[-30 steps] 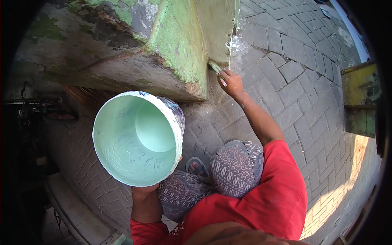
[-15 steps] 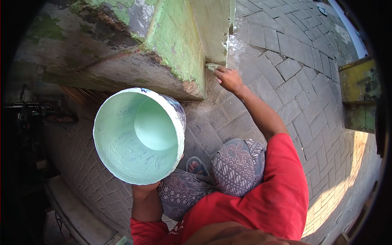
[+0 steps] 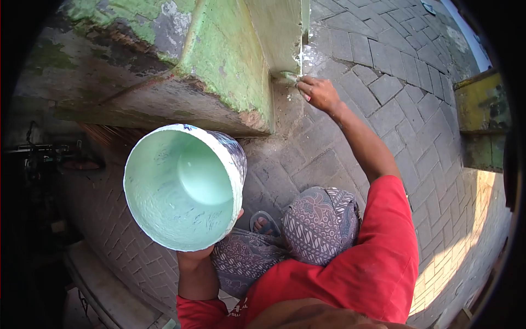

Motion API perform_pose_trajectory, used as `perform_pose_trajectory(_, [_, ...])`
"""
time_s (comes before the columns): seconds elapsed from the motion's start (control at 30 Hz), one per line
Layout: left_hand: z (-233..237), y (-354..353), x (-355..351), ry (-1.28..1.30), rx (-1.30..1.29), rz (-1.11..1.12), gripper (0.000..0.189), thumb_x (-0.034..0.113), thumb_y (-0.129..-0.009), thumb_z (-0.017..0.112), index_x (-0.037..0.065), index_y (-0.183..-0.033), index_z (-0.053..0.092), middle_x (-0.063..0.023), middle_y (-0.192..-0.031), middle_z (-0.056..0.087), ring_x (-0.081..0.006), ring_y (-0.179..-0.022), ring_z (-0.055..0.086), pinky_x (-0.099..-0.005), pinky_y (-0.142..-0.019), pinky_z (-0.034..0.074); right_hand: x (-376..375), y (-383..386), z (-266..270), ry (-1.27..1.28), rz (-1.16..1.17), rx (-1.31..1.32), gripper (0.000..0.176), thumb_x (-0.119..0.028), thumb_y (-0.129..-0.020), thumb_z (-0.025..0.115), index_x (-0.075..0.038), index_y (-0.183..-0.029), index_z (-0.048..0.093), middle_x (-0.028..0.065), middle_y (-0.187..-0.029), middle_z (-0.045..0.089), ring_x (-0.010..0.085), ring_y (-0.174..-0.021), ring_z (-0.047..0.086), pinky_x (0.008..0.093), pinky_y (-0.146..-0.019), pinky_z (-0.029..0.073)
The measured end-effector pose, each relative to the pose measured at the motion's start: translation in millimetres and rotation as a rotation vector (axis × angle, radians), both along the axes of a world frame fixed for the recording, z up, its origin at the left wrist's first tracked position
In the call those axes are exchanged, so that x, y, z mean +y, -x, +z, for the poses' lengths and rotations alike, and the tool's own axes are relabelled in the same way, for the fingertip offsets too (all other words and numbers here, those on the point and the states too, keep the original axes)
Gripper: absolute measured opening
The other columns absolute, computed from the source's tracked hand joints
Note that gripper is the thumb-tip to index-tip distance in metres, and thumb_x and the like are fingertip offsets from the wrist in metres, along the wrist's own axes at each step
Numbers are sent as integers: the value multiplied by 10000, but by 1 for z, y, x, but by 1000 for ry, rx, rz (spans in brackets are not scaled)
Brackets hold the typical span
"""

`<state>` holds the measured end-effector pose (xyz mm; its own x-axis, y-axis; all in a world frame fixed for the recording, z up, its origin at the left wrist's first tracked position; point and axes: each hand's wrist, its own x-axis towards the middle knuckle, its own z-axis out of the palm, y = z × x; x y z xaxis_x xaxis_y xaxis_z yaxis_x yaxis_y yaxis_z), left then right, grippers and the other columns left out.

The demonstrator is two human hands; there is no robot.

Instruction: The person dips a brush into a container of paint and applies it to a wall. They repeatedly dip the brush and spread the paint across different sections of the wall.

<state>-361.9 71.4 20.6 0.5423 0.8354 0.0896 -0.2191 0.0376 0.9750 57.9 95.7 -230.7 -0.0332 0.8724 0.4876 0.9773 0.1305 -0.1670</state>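
Note:
My left hand supports a paint bucket from below and behind; its fingertips show at the bucket's right side. The bucket is tilted toward me, and pale green paint lies at its bottom. My right hand is closed around a paintbrush, whose handle is mostly hidden by the fingers. Its pale, paint-coated end reaches the foot of the green wall, just above the ground.
A mossy, peeling concrete block juts out in front of me, left of the brush. Grey paving bricks cover the ground. A yellow-green block stands at the right. My sandalled foot is beside the bucket.
My right hand has moved slightly up and to the right along the wall's foot with the brush. The bucket has shifted a little downward in view, still in my left hand.

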Motion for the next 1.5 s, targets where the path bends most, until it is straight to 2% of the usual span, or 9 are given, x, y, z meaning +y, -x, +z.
perform_pose_trajectory(0.2, [-5,8,1,-132,87,39,863,-42,-682,881,-6,-1454,499,-150,-1404,575,-292,-1258,589,-424,-1054,503,-34,2,44,-117,-103,22,196,-146,-886,657,-156,-1082,669,36,-1154,708,284,-883,730,418,-701,594])
perform_pose_trajectory(0.47, [-8,9,13,-340,229,55,864,-32,-689,881,-8,-1461,492,-153,-1416,567,-291,-1268,581,-427,-1062,497,3,2,3,125,-95,15,208,-137,-876,652,-156,-1081,675,43,-1129,706,295,-868,728,427,-709,594])
perform_pose_trajectory(0.77, [-3,6,12,-519,372,95,866,-22,-696,881,-9,-1468,486,-156,-1428,558,-291,-1279,574,-431,-1070,491,-30,24,25,-140,-30,94,208,-152,-891,638,-159,-1092,689,32,-1160,710,273,-915,736,407,-743,601])
perform_pose_trajectory(0.83, [1,-1,11,-847,643,-216,774,272,-996,687,142,-1628,259,-92,-1646,375,-258,-1452,459,-430,-1198,404,-19,11,15,-46,-44,63,199,-159,-896,638,-156,-1088,692,33,-1151,712,277,-913,734,409,-747,602])
perform_pose_trajectory(0.87, [0,-2,11,-846,639,-222,774,272,-996,687,142,-1628,259,-92,-1646,375,-258,-1452,459,-430,-1198,404,-11,6,19,41,-52,33,191,-166,-902,637,-154,-1084,696,34,-1143,715,281,-911,733,410,-751,602])
perform_pose_trajectory(1.13, [1,9,5,-918,787,-94,804,371,-968,716,188,-1627,293,-43,-1648,385,-233,-1451,464,-430,-1201,388,-42,36,24,-356,-270,205,140,-147,-873,710,-152,-1013,704,46,-1068,729,272,-817,734,397,-673,595])
perform_pose_trajectory(1.27, [-1,5,6,-956,828,-80,816,408,-957,728,205,-1626,306,-25,-1648,388,-224,-1451,466,-430,-1203,382,-18,47,-42,-109,-71,214,150,-131,-880,670,-142,-1029,674,65,-1072,709,306,-858,724,434,-702,589])
perform_pose_trajectory(1.33, [2,-1,7,-535,514,-133,778,444,-897,788,271,-1571,440,29,-1598,468,-197,-1419,501,-407,-1199,371,0,39,-53,-47,-106,209,161,-131,-882,659,-143,-1043,666,70,-1077,702,319,-874,721,448,-711,586])
perform_pose_trajectory(1.5, [0,3,10,-739,658,-41,701,379,-843,849,221,-1470,579,25,-1491,583,-186,-1360,551,-395,-1164,399,-14,19,-36,-42,-233,223,150,-140,-883,688,-132,-1032,669,86,-1030,698,339,-872,714,463,-710,578])
